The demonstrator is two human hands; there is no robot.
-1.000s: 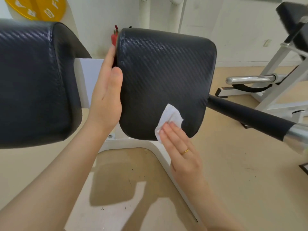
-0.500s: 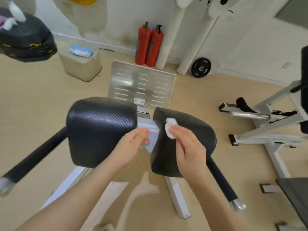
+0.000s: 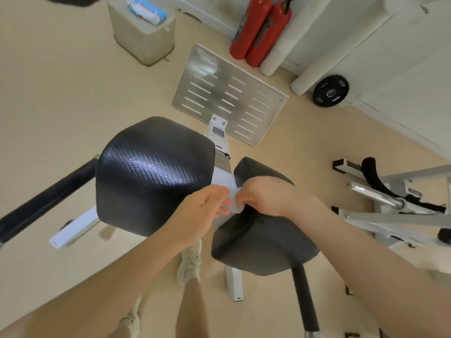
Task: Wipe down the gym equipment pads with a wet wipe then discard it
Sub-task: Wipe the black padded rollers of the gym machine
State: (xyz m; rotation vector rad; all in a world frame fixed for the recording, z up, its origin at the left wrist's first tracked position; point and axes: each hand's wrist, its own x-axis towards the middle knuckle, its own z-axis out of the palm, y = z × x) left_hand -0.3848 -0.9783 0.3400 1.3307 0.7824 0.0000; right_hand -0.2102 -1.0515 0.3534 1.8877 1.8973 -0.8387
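The beige floor [image 3: 61, 93] took up most of the view, and on it stood a white-framed gym machine [image 3: 73, 229] carrying two black pads side by side. The left pad [image 3: 153, 176] was the larger in view, its textured cover catching a bright sheen of light, and the right pad [image 3: 263, 240] sat beside it across a narrow gap where the white frame showed. Beyond them lay a slotted metal footplate [image 3: 229, 93], with two red fire extinguishers [image 3: 261, 30] against the wall, a pale bin [image 3: 144, 37] with a pack of wipes [image 3: 146, 7] on its lid, and a black weight plate [image 3: 331, 91] leaning near a post. The person's hands met over the gap between the pads. The right hand [image 3: 268, 196] was curled with its fingers pinching the white wet wipe [image 3: 234, 203], which lay bunched just at the inner top edge of the right pad. The left hand [image 3: 205, 211] reached in with its fingertips on the same wipe, apparently nipping its near edge, though the exact hold was hard to read. The step in hand looked like refolding or passing the wipe between wiping strokes, with the right pad seemingly under way. The next move would call for a fresh face of the wipe turned outward, then a flat, firm sweep over whichever pad surface remained, before carrying it to the bin.
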